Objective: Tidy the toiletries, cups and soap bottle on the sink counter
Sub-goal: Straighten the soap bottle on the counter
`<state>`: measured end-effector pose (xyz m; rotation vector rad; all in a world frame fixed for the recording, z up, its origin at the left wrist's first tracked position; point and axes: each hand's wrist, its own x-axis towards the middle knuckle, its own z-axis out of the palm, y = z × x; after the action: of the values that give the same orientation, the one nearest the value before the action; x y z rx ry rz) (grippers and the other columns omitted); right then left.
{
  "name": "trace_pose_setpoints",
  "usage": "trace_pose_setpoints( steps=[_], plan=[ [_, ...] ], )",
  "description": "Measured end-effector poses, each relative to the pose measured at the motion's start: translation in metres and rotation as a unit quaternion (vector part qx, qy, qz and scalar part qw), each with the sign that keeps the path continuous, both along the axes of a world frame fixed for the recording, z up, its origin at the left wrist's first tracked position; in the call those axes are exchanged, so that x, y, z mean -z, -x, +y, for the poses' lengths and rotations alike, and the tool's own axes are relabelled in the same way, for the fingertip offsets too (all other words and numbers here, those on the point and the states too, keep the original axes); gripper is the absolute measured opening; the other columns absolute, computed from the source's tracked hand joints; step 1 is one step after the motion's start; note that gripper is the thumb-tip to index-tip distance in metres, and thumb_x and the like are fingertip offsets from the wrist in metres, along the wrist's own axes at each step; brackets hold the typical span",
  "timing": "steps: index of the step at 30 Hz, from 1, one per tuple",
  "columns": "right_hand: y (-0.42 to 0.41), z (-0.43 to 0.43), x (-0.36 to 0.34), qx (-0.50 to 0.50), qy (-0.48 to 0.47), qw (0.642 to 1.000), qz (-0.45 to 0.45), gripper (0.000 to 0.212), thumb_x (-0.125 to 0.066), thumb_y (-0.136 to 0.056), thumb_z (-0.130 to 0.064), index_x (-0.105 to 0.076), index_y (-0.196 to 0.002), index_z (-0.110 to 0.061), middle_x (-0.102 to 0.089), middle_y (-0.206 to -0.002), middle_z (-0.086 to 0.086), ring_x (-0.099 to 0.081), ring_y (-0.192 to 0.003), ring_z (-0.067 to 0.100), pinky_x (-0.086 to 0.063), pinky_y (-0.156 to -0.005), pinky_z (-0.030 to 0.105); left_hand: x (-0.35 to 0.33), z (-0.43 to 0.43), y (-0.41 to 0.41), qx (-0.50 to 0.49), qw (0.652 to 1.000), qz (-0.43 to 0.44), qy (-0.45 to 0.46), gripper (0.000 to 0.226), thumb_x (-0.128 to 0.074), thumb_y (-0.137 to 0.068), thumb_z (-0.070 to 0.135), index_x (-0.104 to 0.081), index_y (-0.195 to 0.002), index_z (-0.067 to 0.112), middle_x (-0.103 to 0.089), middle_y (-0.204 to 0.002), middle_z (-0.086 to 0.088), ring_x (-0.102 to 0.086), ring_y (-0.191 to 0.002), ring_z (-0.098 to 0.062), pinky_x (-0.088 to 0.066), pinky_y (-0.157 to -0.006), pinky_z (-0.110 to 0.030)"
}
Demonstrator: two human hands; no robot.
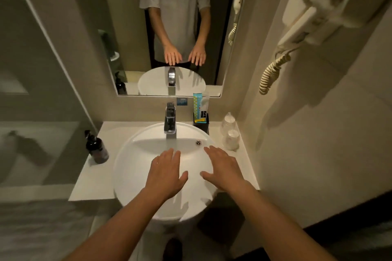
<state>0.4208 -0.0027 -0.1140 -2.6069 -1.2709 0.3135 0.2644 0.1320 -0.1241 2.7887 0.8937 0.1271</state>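
A dark soap bottle (97,148) with a pump stands on the counter left of the round white sink (135,167). Behind the sink on the right, a black holder (201,121) carries packaged toiletries (200,105), blue-green and clear. Two plastic-wrapped cups (229,132) stand upside down by the right wall, one behind the other. My left hand (166,170) and my right hand (223,167) hover flat over the basin, fingers spread, palms down, holding nothing.
A chrome faucet (170,121) rises at the back of the sink. The mirror (174,34) above reflects a person's torso and hands. A wall hair dryer (322,4) with a coiled cord (273,70) hangs at the right. The counter (91,188) is narrow, with a glass partition on the left.
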Motion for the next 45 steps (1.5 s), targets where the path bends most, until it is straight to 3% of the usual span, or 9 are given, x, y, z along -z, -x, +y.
trace_pose_setpoints(
  steps=[7,20,28,33,39,45],
  plan=[
    [0.060,0.055,-0.016,-0.134,0.002,0.990,-0.052,0.083,-0.069,-0.080,-0.058,-0.033,-0.150,-0.032,-0.043,-0.155,-0.004,-0.043,-0.140,0.022,-0.042,-0.107,0.043,-0.008,0.044,0.097,-0.070,0.992,0.073,-0.069,0.076,-0.036,-0.096,0.061,-0.023,-0.157,0.018,-0.025,-0.165,-0.011,-0.022,-0.152,-0.030,-0.019,-0.122,-0.047],
    [0.143,0.196,-0.014,-0.265,0.013,0.962,-0.056,0.083,-0.066,-0.083,-0.059,-0.032,-0.154,-0.030,-0.040,-0.160,-0.002,-0.039,-0.145,0.022,-0.038,-0.114,0.044,0.000,0.138,0.206,-0.208,0.972,0.103,-0.035,0.077,-0.040,-0.094,0.061,-0.024,-0.157,0.018,-0.030,-0.161,-0.014,-0.030,-0.146,-0.030,-0.026,-0.118,-0.044],
    [0.153,0.293,0.005,-0.253,0.062,0.965,-0.021,0.081,-0.065,-0.084,-0.057,-0.033,-0.153,-0.030,-0.045,-0.156,-0.003,-0.047,-0.139,0.023,-0.040,-0.110,0.044,0.024,0.228,0.218,-0.206,0.975,0.086,0.015,0.075,-0.044,-0.094,0.059,-0.029,-0.154,0.016,-0.033,-0.159,-0.015,-0.033,-0.145,-0.031,-0.030,-0.116,-0.045],
    [0.155,0.335,0.024,-0.203,0.086,0.974,0.051,0.079,-0.066,-0.086,-0.051,-0.036,-0.153,-0.023,-0.048,-0.152,0.003,-0.049,-0.136,0.024,-0.043,-0.109,0.037,0.039,0.274,0.207,-0.150,0.983,0.084,0.069,0.060,-0.052,-0.095,0.052,-0.040,-0.143,0.018,-0.048,-0.140,-0.005,-0.046,-0.129,-0.027,-0.040,-0.103,-0.043],
    [0.160,0.369,0.046,-0.160,0.085,0.977,0.113,0.074,-0.067,-0.086,-0.044,-0.043,-0.150,-0.016,-0.054,-0.148,0.005,-0.052,-0.134,0.024,-0.044,-0.106,0.035,0.049,0.312,0.183,-0.130,0.982,0.075,0.117,0.054,-0.064,-0.093,0.040,-0.044,-0.138,0.019,-0.056,-0.134,-0.005,-0.051,-0.125,-0.028,-0.041,-0.101,-0.042],
    [0.165,0.389,0.060,-0.155,0.061,0.975,0.146,0.056,-0.072,-0.082,-0.040,-0.059,-0.130,-0.016,-0.069,-0.122,0.007,-0.063,-0.112,0.027,-0.051,-0.089,0.037,0.059,0.325,0.162,-0.149,0.975,0.057,0.152,0.051,-0.073,-0.088,0.032,-0.049,-0.131,0.019,-0.062,-0.126,-0.005,-0.057,-0.118,-0.030,-0.046,-0.093,-0.043]
  ],
)
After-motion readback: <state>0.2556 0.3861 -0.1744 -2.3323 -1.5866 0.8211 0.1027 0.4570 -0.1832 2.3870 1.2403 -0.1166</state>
